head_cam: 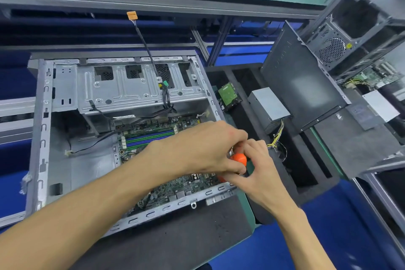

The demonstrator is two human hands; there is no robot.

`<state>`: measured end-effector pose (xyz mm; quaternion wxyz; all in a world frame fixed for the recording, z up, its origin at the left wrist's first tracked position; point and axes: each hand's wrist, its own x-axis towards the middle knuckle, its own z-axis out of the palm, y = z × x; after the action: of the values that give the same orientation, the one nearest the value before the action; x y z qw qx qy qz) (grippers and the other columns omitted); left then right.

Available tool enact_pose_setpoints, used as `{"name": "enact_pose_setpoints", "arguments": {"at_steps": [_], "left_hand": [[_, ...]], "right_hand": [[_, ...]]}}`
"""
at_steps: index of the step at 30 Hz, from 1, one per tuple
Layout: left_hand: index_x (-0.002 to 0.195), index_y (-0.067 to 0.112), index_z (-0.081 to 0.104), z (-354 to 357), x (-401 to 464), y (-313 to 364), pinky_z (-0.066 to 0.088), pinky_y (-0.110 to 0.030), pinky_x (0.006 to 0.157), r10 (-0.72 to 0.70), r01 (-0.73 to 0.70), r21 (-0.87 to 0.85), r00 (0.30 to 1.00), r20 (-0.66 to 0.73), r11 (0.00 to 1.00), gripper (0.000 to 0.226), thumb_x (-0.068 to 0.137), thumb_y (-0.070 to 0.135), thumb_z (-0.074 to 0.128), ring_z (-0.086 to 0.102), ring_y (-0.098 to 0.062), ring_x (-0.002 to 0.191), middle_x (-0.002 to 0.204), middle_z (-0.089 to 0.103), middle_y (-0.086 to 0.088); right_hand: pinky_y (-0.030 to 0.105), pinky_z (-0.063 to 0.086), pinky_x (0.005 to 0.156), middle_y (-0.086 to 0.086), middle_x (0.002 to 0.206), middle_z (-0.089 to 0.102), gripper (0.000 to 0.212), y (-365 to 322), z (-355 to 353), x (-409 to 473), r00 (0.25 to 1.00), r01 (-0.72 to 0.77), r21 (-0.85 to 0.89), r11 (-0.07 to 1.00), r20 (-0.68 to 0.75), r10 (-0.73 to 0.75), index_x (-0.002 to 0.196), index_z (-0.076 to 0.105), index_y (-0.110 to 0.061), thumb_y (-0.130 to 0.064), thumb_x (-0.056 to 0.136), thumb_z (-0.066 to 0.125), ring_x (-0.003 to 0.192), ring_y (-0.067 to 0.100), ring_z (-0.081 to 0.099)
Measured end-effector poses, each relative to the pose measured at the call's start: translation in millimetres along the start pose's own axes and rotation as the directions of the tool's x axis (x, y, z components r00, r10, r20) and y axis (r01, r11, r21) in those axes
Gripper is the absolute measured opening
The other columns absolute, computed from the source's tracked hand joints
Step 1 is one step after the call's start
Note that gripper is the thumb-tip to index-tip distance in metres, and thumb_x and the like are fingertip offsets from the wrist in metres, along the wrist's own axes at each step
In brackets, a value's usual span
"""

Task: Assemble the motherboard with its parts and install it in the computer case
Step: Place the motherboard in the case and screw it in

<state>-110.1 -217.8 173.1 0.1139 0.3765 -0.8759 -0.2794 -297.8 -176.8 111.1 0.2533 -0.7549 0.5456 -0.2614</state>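
Head view, board in case. The case [41, 129] lies on its side, open face up, on a dark mat [175, 237]. The motherboard [153, 136] sits flat on the case floor, toward the near right corner, below the drive cage [131, 87].

Both hands meet over the board's right edge. The left hand [197, 149] reaches across from the left, fingers curled round the upper part of an orange-handled screwdriver [239, 158]. The right hand [260, 171] comes in from the right and pinches the handle lower down with thumb and fingertips. The shaft and tip are hidden beneath the hands, so contact with a screw cannot be confirmed.

Key relation: the tool's long axis appears to run steeply downward into the board, roughly square to its surface, with the work point directly beneath the grip. The right hand lies nearer the board's edge; it seems placed to turn, the left to steady.

A power supply [269, 105] and hard drive [229, 94] wait in the foam tray [306, 182] to the right, apart from the case.
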Motion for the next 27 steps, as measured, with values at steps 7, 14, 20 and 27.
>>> {"name": "enact_pose_setpoints", "arguments": {"at_steps": [7,14,20,27], "left_hand": [[0.119,0.025,0.063,-6.7,1.4,4.2,0.049,-0.034,0.079,0.073,-0.075,0.005,0.988,0.133,0.997,0.028,0.092,0.031,0.060,0.056,-0.013,0.087,0.099,0.052,0.006],[0.097,0.023,0.057,-1.6,7.1,15.3,0.052,-0.041,0.078,0.039,-0.046,0.095,0.996,0.080,0.994,0.018,0.087,0.034,0.067,0.057,-0.017,0.082,0.088,0.056,0.006],[0.111,0.028,0.061,-7.9,3.4,12.4,0.050,-0.035,0.085,0.027,-0.028,0.009,0.995,0.097,1.000,0.024,0.087,0.029,0.066,0.057,-0.013,0.094,0.104,0.055,0.007],[0.100,0.027,0.065,-7.7,10.4,20.8,0.050,-0.035,0.079,0.000,-0.009,0.079,0.994,0.109,0.997,0.013,0.087,0.028,0.069,0.054,-0.013,0.084,0.085,0.053,0.011]], "right_hand": [[0.012,0.036,0.089,-0.012,0.103,0.057,0.026,-1.3,-9.1,-9.1,0.998,0.043,0.127,0.991,0.044,-0.049,0.097,0.061,-0.054,-0.039,0.079,0.071,0.104,0.011,0.046],[0.010,0.036,0.081,-0.020,0.092,0.054,0.024,-2.2,-1.8,-4.1,1.000,-0.013,0.099,0.995,-0.020,0.015,0.087,0.057,-0.046,-0.039,0.068,0.069,0.096,0.005,0.043],[0.014,0.036,0.083,-0.017,0.093,0.056,0.016,3.6,-7.5,-11.8,1.000,-0.011,0.185,0.983,-0.020,0.015,0.092,0.065,-0.035,-0.041,0.078,0.071,0.097,0.010,0.046],[0.012,0.037,0.074,-0.023,0.085,0.047,0.032,1.5,-3.8,-11.3,0.994,-0.088,0.173,0.981,-0.048,0.097,0.088,0.057,-0.024,-0.041,0.068,0.075,0.086,0.006,0.044]]}}
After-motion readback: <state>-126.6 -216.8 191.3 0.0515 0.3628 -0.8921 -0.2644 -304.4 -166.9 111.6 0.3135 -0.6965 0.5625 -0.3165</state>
